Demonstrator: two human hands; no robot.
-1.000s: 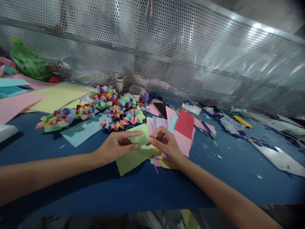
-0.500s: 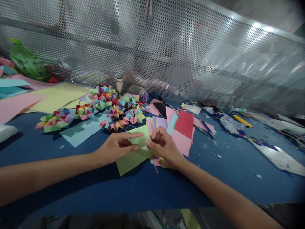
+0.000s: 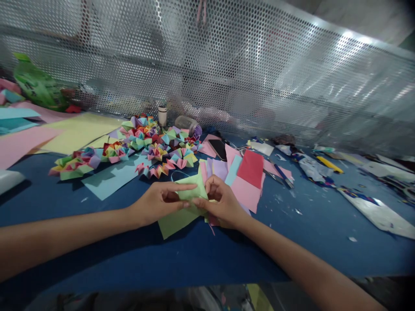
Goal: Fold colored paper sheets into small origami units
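A small piece of light green paper point(image 3: 192, 192) is held between both hands, raised a little above the table. My left hand point(image 3: 162, 201) pinches its left side, index finger stretched across the front and thumb below. On the right edge, my right hand point(image 3: 221, 201) grips the same paper with thumb and bent fingers. Under the hands lies a flat light green sheet point(image 3: 178, 224). Just behind are folded paper pieces in many colours point(image 3: 158, 168), and beside my right hand lie a red paper piece point(image 3: 251, 167) and a pink sheet point(image 3: 246, 194).
On the blue table point(image 3: 129, 259) stand a green bottle point(image 3: 37, 84) and a small white container point(image 3: 162, 115). A jar point(image 3: 188, 124) lies sideways. A phone point(image 3: 218, 149), a yellow tool point(image 3: 330, 164) and paper scraps lie to the right. A perforated metal panel point(image 3: 227, 65) rises behind.
My right thumb has slid left along the lower edge of the green paper, and the paper has tilted slightly. The left hand has barely moved.
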